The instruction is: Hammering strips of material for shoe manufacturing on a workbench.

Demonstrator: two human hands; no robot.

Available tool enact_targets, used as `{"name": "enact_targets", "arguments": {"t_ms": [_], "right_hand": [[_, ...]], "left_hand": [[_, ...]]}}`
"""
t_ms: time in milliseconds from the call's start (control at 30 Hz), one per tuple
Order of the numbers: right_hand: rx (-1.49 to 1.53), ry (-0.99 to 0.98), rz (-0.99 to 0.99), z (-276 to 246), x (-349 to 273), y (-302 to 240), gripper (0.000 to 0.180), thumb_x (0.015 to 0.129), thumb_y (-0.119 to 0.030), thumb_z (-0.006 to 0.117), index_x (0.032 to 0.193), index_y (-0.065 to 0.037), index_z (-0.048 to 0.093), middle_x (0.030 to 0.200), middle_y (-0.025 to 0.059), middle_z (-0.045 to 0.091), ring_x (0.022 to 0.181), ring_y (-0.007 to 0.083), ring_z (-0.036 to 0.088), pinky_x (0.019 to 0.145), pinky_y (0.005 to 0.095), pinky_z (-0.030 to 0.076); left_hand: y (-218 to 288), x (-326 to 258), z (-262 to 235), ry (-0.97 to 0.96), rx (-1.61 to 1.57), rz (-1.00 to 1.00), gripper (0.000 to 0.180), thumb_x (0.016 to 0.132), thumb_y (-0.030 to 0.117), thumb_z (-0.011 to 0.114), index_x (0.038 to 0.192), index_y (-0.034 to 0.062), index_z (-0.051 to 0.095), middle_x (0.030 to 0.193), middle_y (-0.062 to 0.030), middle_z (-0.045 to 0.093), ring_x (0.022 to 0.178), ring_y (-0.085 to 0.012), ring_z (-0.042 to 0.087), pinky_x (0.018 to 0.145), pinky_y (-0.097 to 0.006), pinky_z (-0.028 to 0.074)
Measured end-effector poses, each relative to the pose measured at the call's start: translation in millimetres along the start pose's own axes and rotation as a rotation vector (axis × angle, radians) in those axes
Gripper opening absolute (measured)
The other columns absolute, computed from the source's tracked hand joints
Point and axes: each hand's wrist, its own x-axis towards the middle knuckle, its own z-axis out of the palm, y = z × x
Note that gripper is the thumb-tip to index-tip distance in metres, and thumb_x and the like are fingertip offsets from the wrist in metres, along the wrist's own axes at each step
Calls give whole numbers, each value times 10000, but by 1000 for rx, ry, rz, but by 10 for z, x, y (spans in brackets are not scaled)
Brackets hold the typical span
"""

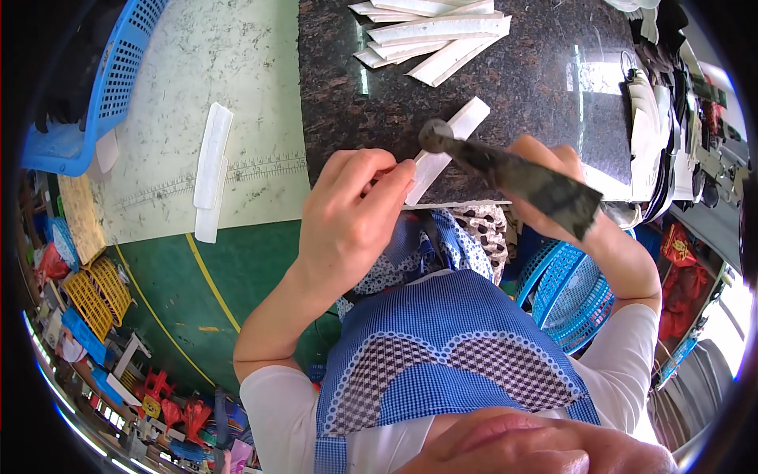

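Note:
My left hand pinches the near end of a flat white strip that lies on the dark speckled stone slab. My right hand grips a dark, worn hammer, handle toward me. Its round head rests on or just above the strip. A pile of several similar white strips lies at the slab's far side.
Left of the slab is a pale cutting mat with a printed ruler and two white strips. A blue basket sits far left, another blue basket by my right knee. Stacked white pieces crowd the right edge.

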Motion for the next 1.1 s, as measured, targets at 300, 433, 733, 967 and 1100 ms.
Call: {"name": "enact_targets", "arguments": {"t_ms": [300,433,733,967,1100], "right_hand": [[-52,-28,-91,51,5,3,221,826,-146,727,941,-42,570,641,130,564,573,342,624,507,401,478],[65,-38,-35,44,38,18,213,820,-138,727,942,-53,575,662,127,591,588,339,639,512,406,487],[-31,-37,-54,77,54,-17,224,820,-148,728,946,-44,575,660,134,591,574,346,633,511,407,486],[-47,-45,-114,97,77,-55,201,847,-165,706,927,-43,568,646,137,581,565,343,626,503,415,476],[-11,-30,-158,140,69,-73,157,900,-158,672,917,-46,564,627,139,570,535,342,609,488,413,462]], "left_hand": [[8,-55,-27,-44,11,-40,232,742,-25,784,958,18,711,891,-56,605,751,-213,592,608,-324,487],[16,-57,-47,-30,-9,-38,222,744,-16,789,946,25,707,899,-60,608,765,-221,605,618,-332,497],[-4,-144,-44,32,41,-45,252,714,9,823,946,48,734,870,-37,611,723,-196,572,581,-311,465],[16,-221,28,96,63,-22,237,707,5,818,920,45,724,833,-28,598,709,-190,573,582,-310,481],[31,-232,19,114,108,11,218,697,-7,826,889,30,730,813,-33,601,686,-194,573,559,-315,466]]}}
